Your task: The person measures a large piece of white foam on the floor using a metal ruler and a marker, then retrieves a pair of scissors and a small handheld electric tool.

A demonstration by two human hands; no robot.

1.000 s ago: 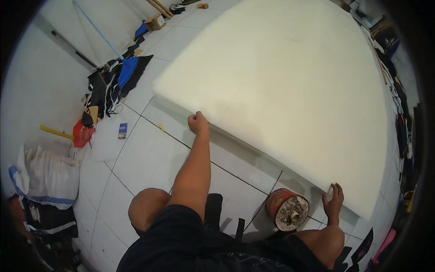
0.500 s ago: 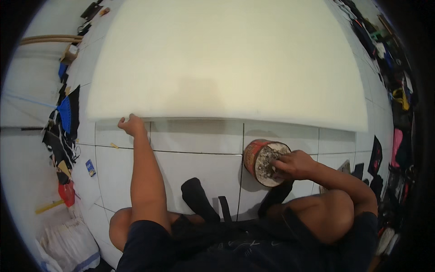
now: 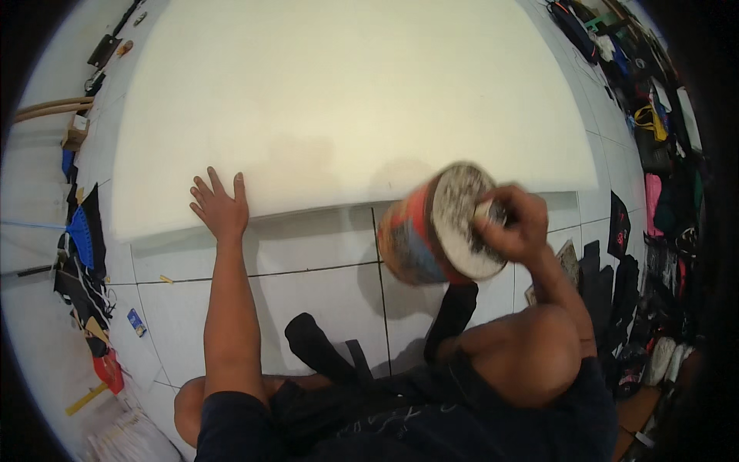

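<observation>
A large cream foam sheet lies on the tiled floor in front of me. My left hand is pressed flat on its near left edge, fingers spread. With my right hand I grip a small pale knob or stub on top of a round tin can. Red, blue and rust-coloured sides show on the can, and its top is crusted grey-white. It is tilted and looks lifted off the floor, close to the sheet's near edge. My fingers partly cover the knob.
Piled bags and clothes line the right side. Along the left are black and blue fabric pieces, a red item and a white sack. A small blue packet lies on the floor. Dark flat pieces rest beyond my right knee.
My left hand has gone from gripping the sheet's edge to lying flat on top. My right hand has raised and tilted the can, bringing it nearer the sheet.
</observation>
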